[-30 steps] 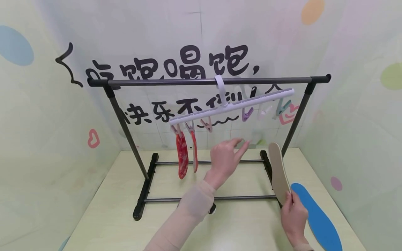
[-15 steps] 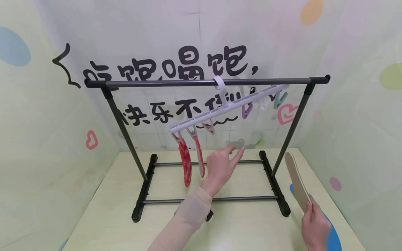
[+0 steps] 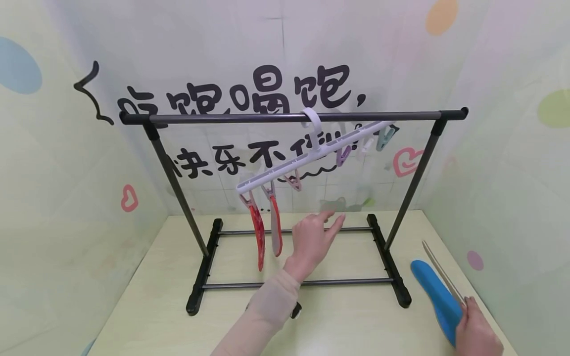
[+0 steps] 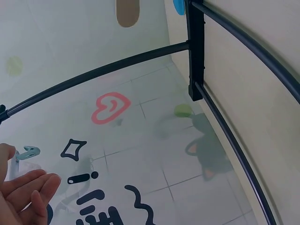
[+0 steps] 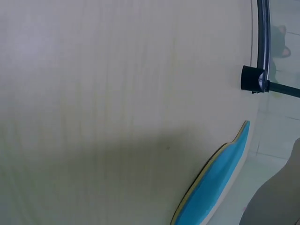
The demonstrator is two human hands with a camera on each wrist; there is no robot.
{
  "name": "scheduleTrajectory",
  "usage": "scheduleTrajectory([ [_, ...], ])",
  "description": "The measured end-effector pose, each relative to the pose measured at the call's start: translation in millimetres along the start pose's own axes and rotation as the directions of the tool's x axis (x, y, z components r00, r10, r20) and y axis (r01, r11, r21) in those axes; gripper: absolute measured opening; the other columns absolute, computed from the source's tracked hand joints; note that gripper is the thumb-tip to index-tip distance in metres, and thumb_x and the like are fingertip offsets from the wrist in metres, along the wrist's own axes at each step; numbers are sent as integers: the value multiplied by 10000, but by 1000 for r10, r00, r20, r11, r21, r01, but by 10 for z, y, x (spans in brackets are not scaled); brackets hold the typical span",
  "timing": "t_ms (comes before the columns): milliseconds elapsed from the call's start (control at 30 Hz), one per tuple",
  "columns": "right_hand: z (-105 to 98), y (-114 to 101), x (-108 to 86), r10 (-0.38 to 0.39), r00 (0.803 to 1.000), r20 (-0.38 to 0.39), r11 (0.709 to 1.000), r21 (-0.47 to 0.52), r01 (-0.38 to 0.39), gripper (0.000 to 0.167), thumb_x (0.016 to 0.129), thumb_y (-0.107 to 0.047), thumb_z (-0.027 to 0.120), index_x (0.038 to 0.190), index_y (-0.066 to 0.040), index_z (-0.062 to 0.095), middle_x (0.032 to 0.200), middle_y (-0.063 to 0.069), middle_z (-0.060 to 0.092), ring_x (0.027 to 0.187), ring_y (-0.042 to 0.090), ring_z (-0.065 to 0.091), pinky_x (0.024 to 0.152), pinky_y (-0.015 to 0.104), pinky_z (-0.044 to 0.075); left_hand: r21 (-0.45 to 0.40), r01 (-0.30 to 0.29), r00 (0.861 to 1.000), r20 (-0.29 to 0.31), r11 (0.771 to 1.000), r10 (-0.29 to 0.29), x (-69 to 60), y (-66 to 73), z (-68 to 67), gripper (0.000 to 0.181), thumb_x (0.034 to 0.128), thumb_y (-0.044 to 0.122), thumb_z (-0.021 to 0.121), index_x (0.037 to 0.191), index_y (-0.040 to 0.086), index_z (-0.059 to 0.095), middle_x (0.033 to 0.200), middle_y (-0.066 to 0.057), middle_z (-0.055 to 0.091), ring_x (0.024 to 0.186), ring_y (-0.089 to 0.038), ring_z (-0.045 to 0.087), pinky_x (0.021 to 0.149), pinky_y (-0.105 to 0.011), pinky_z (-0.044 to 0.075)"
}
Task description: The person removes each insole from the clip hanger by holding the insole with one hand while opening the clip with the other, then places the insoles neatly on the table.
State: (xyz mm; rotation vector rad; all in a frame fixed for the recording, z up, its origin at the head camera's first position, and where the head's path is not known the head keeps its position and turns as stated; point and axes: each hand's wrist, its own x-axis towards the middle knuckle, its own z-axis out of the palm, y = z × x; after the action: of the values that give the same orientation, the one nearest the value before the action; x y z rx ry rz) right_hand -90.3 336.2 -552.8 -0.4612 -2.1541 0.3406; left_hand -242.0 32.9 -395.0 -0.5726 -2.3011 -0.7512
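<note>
In the head view my left hand (image 3: 309, 240) hovers below the hanger, thumb and index finger apart and nothing between them. The left wrist view shows its relaxed fingers (image 4: 35, 192) near a teal clip (image 4: 30, 152). My right hand (image 3: 478, 329), low at the right, grips a beige insole (image 3: 443, 272), now seen nearly edge-on; its broad grey-looking side (image 5: 276, 192) shows in the right wrist view. A blue insole (image 3: 429, 284) lies on the table, partly behind that hand. From the lilac clip hanger (image 3: 318, 153) hang two red-edged, insole-shaped pieces (image 3: 258, 240).
A black rack (image 3: 200, 118) carries the hanger, which tilts down at its left end. Pink (image 3: 294, 180), purple (image 3: 343, 155) and teal clips hang from it without pieces. The rack's feet (image 3: 394, 267) stand on the pale table (image 3: 347, 326). A small black object (image 3: 296, 310) sits near the left forearm.
My right hand has moved right and down with the beige insole, turning it edge-on over the blue one. My left hand has dropped slightly. The hanger has swung, its left end lower.
</note>
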Motion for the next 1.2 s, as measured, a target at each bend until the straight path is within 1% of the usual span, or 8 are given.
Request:
scheduleTrajectory([
  [100,14,84,-31,12,1000,9,999,-41,-11,202,832,73,682,1032,71,652,1037,305,677,718,531,636,462,588,413,10,5,1000,-2,1000,-5,-13,1,1,329,938,439,632,1016,156,780,821,4,768,627,-146,688,454,-206,370],
  [233,16,131,-60,63,992,109,993,-103,-52,200,869,52,638,1067,79,629,1090,316,656,862,511,651,579,609,483,18,12,1000,1,1000,-12,-26,1,-5,325,937,440,634,1019,162,781,829,10,770,642,-145,692,460,-204,371],
  [367,-16,133,-47,155,929,336,977,-189,-95,241,944,21,528,1166,107,568,1228,330,587,1115,479,595,848,575,515,-3,21,999,27,1000,-21,-29,1,-13,326,943,432,632,1037,155,777,841,8,771,652,-143,693,464,-190,362],
  [433,-19,128,-50,172,903,394,973,-212,-93,254,958,22,503,1189,116,554,1257,336,567,1164,480,570,920,571,487,-11,26,999,40,1000,-25,-27,3,-19,333,950,434,621,1047,155,774,851,10,772,666,-141,698,474,-185,370],
  [633,27,118,-95,104,918,383,984,-173,-40,249,926,39,547,1156,124,587,1219,339,586,1127,489,592,881,584,501,6,10,999,35,1000,-11,-33,3,-21,345,955,446,609,1042,155,774,851,14,772,661,-132,698,470,-179,358],
  [933,66,91,-127,100,881,462,977,-214,1,312,897,-1,616,1182,125,598,1219,318,594,1108,477,607,827,597,516,30,6,1000,10,1000,-7,-57,-17,-7,343,947,448,615,1024,157,779,847,18,773,660,-138,702,471,-198,373],
  [1033,72,103,-108,129,831,542,975,-222,-7,355,905,-22,627,1220,133,579,1248,326,571,1135,489,584,872,594,499,38,21,999,27,999,-22,-65,-21,-12,354,949,458,609,1044,161,777,830,9,770,647,-139,693,470,-194,356],
  [1200,90,172,-48,193,688,699,964,-265,-2,435,926,-83,628,1277,154,527,1310,356,501,1207,513,517,953,589,454,32,40,998,53,999,-41,-78,-34,-20,366,951,465,606,1060,158,773,801,-7,763,609,-139,667,453,-169,292],
])
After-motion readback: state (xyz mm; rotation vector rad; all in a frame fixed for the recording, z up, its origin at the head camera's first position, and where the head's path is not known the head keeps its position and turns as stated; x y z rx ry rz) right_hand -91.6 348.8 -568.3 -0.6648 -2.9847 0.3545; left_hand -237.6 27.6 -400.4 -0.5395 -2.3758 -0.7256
